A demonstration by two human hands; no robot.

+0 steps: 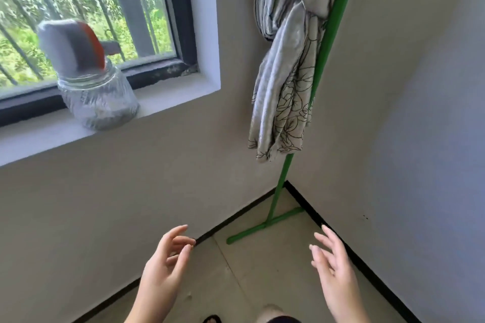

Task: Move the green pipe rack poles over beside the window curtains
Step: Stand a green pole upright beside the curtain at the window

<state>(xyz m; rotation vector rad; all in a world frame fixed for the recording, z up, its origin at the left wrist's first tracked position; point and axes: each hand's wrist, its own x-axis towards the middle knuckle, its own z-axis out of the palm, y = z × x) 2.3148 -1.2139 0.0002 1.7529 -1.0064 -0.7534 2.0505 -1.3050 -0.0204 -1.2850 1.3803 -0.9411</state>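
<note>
Upright in the room corner: green pipe rack pole [324, 60], its T-shaped foot bar [265, 225] flat on the floor [262, 270] against the black baseboard. Knotted grey curtain [286, 65] with leaf print hangs against the pole, touching it. Window [86, 16] to the left; glass jar [98, 97] on the sill, a grey-and-orange object in its mouth. Left hand [164, 267] and right hand [334, 267] both empty, fingers loosely spread, low over the floor, apart from the pole.

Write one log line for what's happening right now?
left hand: open, empty | right hand: open, empty | green pole: standing in corner, behind curtain
</note>
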